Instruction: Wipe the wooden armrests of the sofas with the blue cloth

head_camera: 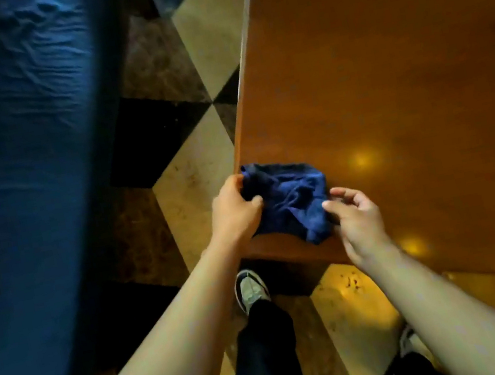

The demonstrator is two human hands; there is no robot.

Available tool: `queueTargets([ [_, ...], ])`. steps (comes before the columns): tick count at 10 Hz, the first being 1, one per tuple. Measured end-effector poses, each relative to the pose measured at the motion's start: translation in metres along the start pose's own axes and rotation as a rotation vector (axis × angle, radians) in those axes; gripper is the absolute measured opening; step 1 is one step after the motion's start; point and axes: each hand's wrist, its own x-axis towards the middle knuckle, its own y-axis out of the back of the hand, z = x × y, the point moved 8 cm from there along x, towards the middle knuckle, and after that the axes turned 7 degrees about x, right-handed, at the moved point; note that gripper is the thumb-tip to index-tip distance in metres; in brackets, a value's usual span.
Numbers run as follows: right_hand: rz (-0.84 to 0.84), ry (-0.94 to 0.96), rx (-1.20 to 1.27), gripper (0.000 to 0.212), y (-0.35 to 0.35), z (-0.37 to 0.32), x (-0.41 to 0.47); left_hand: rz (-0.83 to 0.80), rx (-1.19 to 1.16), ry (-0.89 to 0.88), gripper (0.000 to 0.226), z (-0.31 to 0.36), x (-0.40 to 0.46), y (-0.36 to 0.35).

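A crumpled blue cloth (291, 199) lies on the near left corner of a brown wooden table (384, 70). My left hand (235, 209) pinches the cloth's left edge between thumb and fingers. At the cloth's right edge, my right hand (358, 220) has its fingers curled, with the fingertips touching or just off the fabric. No wooden armrest shows in this view.
A blue upholstered sofa (17, 181) fills the left side. Between it and the table runs a strip of checkered stone floor (190, 171). My legs in dark trousers and a light shoe (251, 289) stand below the table's corner.
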Motion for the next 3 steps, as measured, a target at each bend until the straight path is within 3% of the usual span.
queueTargets([
  [1, 0.077, 0.037, -0.053, 0.021, 0.011, 0.005, -0.009, 0.072, 0.097, -0.064, 0.03, -0.007, -0.002, 0.011],
  [3, 0.091, -0.05, -0.236, 0.02, 0.03, 0.005, -0.062, 0.021, 0.204, -0.038, 0.041, -0.023, -0.049, 0.036],
])
